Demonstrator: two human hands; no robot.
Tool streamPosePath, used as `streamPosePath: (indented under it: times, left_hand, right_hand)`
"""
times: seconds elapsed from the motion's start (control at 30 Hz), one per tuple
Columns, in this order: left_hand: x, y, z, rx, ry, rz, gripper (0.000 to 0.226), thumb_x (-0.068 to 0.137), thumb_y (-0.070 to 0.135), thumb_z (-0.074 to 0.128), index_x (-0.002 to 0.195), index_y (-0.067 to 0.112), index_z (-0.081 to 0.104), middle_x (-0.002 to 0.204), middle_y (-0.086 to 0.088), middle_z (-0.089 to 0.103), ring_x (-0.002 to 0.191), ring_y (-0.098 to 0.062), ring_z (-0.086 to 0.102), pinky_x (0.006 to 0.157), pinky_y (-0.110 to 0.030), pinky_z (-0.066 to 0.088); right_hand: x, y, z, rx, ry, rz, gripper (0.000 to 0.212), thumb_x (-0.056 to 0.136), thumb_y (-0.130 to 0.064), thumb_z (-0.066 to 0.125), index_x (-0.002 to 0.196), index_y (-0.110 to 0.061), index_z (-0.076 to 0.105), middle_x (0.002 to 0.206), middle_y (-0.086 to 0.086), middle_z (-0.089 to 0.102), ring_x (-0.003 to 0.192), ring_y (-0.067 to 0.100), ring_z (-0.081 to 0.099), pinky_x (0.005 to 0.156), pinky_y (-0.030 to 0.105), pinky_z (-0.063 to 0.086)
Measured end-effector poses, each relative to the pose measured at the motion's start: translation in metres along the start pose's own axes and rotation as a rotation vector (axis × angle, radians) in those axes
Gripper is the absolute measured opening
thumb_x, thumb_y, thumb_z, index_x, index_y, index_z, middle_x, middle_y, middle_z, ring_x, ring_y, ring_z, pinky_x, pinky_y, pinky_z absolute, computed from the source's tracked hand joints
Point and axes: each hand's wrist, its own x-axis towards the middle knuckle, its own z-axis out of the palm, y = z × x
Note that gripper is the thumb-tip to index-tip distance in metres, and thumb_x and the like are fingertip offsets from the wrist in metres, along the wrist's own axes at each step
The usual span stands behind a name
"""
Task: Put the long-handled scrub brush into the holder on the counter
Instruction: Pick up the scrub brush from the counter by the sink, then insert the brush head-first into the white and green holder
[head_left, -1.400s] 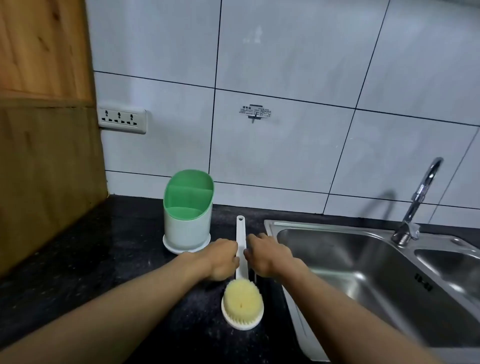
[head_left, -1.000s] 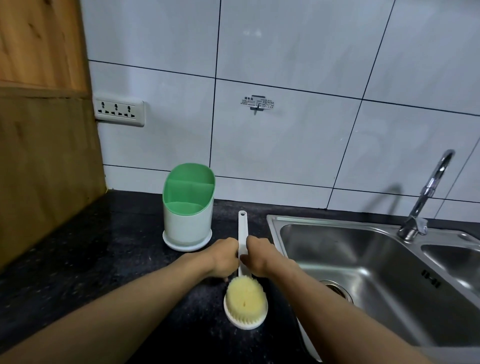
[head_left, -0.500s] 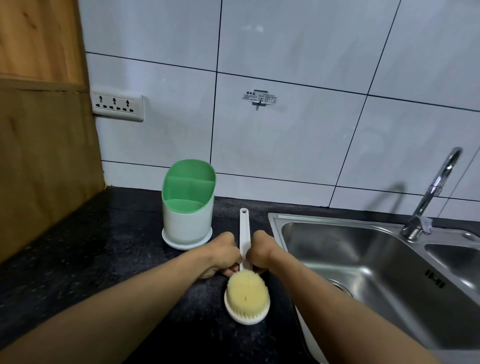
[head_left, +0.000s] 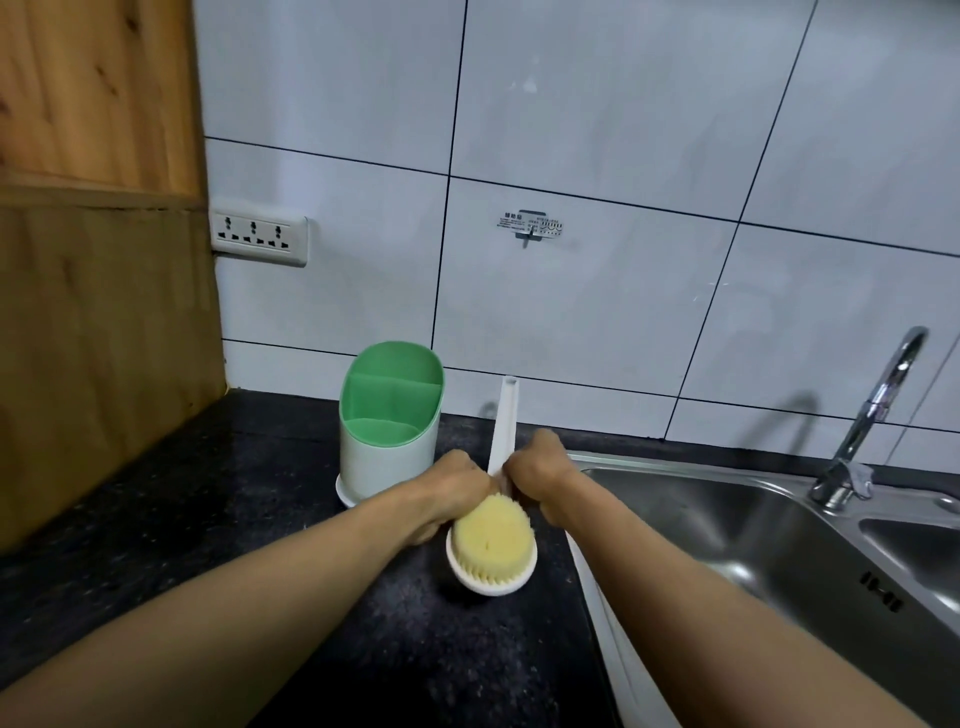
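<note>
The long-handled scrub brush (head_left: 491, 540) has a white handle and a round head of yellow bristles facing up. Its handle tip rises off the black counter toward the wall, and the head casts a shadow below it. My left hand (head_left: 451, 488) grips the handle from the left just above the head. From the right, my right hand (head_left: 540, 473) grips the same spot. The holder (head_left: 387, 431), white outside and green inside with dividers, stands upright just left of the brush, its compartments showing nothing inside.
A steel sink (head_left: 737, 535) with a tap (head_left: 872, 415) fills the right side, its rim right beside the brush. A wooden panel (head_left: 93, 291) walls off the left. A socket strip (head_left: 258, 232) and a small hook (head_left: 531, 228) sit on the tiled wall.
Both hands closed on the handle, and the brush has lifted off the counter, its handle tilting up toward the wall. The view has shifted slightly.
</note>
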Motion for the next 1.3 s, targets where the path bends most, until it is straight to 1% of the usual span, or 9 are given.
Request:
streamPosePath:
  times: [0.1,0.23,0.4,0.47,0.67,0.77,1.0,1.13,1.3]
  left_hand:
    - [0.001,0.011,-0.010,-0.054,0.038,0.003,0.013,0.081,0.016,0.062,0.075,0.004,0.063,0.058,-0.003,0.056,0.054,-0.015,0.050,0.051,-0.024,0.040]
    - [0.005,0.025,-0.025,-0.077,0.134,0.059,0.017,0.080,0.014,0.061,0.088,0.001,0.068,0.070,-0.010,0.060,0.059,-0.019,0.053,0.055,-0.026,0.041]
    - [0.009,0.050,-0.050,-0.094,0.247,0.210,0.023,0.086,0.015,0.061,0.097,-0.001,0.073,0.080,-0.011,0.065,0.072,-0.023,0.060,0.067,-0.029,0.048]
    - [0.012,0.060,-0.060,-0.061,0.310,0.257,0.025,0.086,0.019,0.063,0.102,0.002,0.072,0.091,-0.011,0.067,0.083,-0.024,0.061,0.072,-0.030,0.047]
    - [0.023,0.077,-0.085,0.023,0.457,0.381,0.028,0.085,0.026,0.066,0.104,0.006,0.070,0.101,-0.011,0.069,0.099,-0.029,0.067,0.086,-0.035,0.052]
    - [0.032,0.080,-0.097,0.023,0.496,0.438,0.026,0.085,0.026,0.067,0.102,0.008,0.070,0.104,-0.014,0.073,0.092,-0.028,0.069,0.084,-0.035,0.054]
    - [0.043,0.076,-0.115,0.107,0.637,0.509,0.025,0.085,0.023,0.067,0.103,0.007,0.073,0.089,-0.009,0.069,0.079,-0.020,0.062,0.072,-0.026,0.044]
    - [0.048,0.069,-0.121,0.157,0.652,0.527,0.024,0.085,0.020,0.067,0.104,0.007,0.074,0.096,-0.013,0.074,0.085,-0.025,0.067,0.073,-0.027,0.045]
    - [0.052,0.064,-0.123,0.180,0.641,0.530,0.024,0.085,0.017,0.067,0.106,0.006,0.073,0.101,-0.015,0.074,0.092,-0.027,0.068,0.078,-0.028,0.049]
  right_hand:
    - [0.008,-0.017,-0.003,0.095,0.068,-0.043,0.015,0.085,0.007,0.044,0.097,-0.001,0.047,0.089,0.017,0.056,0.086,0.037,0.061,0.061,0.035,0.049]
    - [0.022,-0.045,-0.009,0.182,0.099,-0.085,0.024,0.079,0.007,0.043,0.100,0.006,0.055,0.099,0.024,0.063,0.085,0.036,0.063,0.054,0.028,0.046]
    - [0.034,-0.088,-0.020,0.309,0.119,-0.153,0.031,0.079,0.008,0.047,0.108,0.011,0.057,0.102,0.026,0.065,0.097,0.045,0.069,0.072,0.045,0.062]
    - [0.035,-0.105,-0.024,0.374,0.136,-0.195,0.024,0.082,0.006,0.047,0.105,0.009,0.056,0.102,0.025,0.065,0.095,0.043,0.069,0.068,0.043,0.062]
    - [0.034,-0.142,-0.028,0.416,0.198,-0.356,0.017,0.082,0.002,0.046,0.092,0.005,0.059,0.105,0.031,0.069,0.094,0.046,0.071,0.079,0.059,0.061]
    - [0.037,-0.155,-0.028,0.425,0.226,-0.421,0.026,0.081,0.002,0.042,0.100,0.006,0.059,0.092,0.023,0.065,0.094,0.047,0.070,0.077,0.060,0.061]
    - [0.045,-0.165,-0.012,0.387,0.301,-0.529,0.024,0.076,-0.023,0.046,0.087,-0.003,0.053,0.077,0.008,0.055,0.094,0.045,0.065,0.085,0.060,0.056]
    - [0.045,-0.165,-0.003,0.379,0.323,-0.579,0.003,0.087,-0.012,0.047,0.087,-0.010,0.045,0.076,0.001,0.049,0.090,0.037,0.061,0.088,0.061,0.054]
    - [0.043,-0.165,0.003,0.385,0.342,-0.586,0.004,0.091,-0.006,0.046,0.089,-0.009,0.044,0.074,-0.003,0.046,0.086,0.032,0.058,0.088,0.059,0.054]
